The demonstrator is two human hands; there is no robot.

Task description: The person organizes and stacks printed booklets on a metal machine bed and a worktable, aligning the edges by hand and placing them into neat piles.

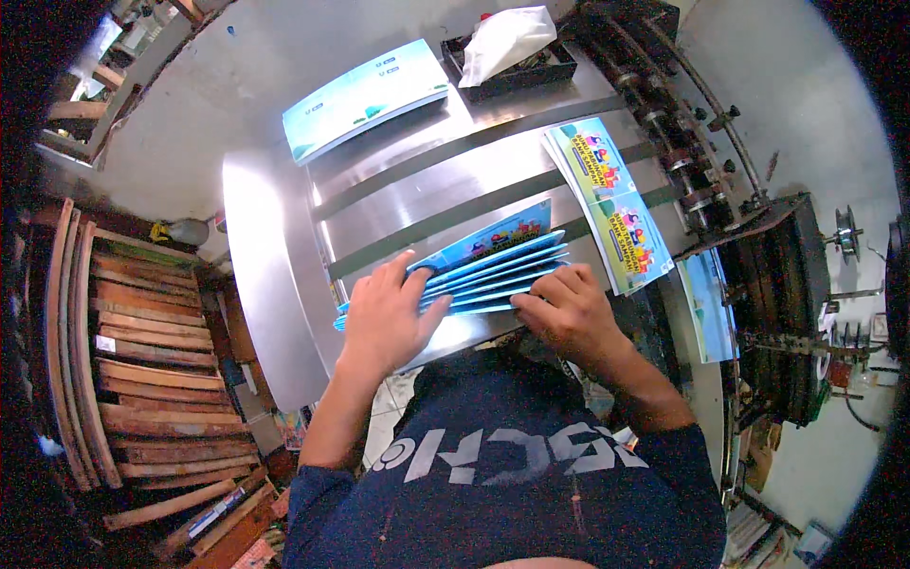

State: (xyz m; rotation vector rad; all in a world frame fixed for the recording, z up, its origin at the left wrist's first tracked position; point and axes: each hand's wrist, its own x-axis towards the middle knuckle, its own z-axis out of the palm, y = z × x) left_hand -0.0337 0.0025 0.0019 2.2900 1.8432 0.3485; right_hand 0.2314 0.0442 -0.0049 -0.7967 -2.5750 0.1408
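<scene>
I hold a fanned bundle of blue printed cover sheets (493, 248) over the near edge of the metal table, its leaves spread into several layers. My left hand (387, 318) grips the left part, fingers over the top edge and thumb on the near side. At the right end, my right hand (572, 313) has its fingers curled and pinches the sheets' lower corner. Just beyond that hand lies a stack of matching covers (614, 204) with yellow and blue print. Farther back on the left rests a thicker pale blue stack of printed sheets (370, 100).
The metal table (275, 247) has dark strips across it. A black tray (521, 76) with a white cloth or bag (507, 43) stands at the back. Dark machinery (682, 142) borders the right side, with more blue sheets (709, 303) beneath. Wooden slats (156, 370) fill a rack at left.
</scene>
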